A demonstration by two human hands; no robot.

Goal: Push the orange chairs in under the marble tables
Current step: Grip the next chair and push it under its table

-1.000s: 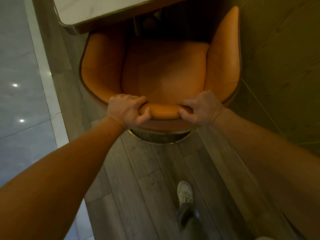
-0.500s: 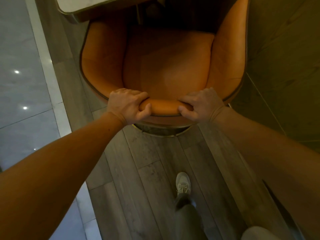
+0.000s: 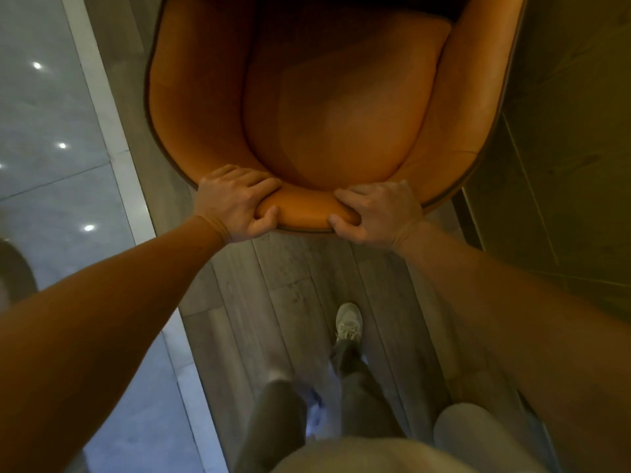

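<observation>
An orange leather tub chair (image 3: 327, 107) fills the upper half of the head view, seen from above and behind. My left hand (image 3: 235, 203) is closed over the top of its backrest on the left. My right hand (image 3: 379, 211) grips the same rim on the right, thumb under the padding. Both arms are stretched out straight. The marble table is out of the frame at the top; only a dark shadow shows past the seat's front edge.
Grey wood planks (image 3: 293, 288) run under me, with my feet (image 3: 348, 324) just behind the chair. A pale stone strip (image 3: 112, 131) and glossy tiles lie on the left. A dark olive wall panel (image 3: 563, 148) stands close on the chair's right.
The chair has slid forward and the table edge has passed out of view at the top. I have stepped closer, looking more steeply down. Both hands keep their hold on the backrest.
</observation>
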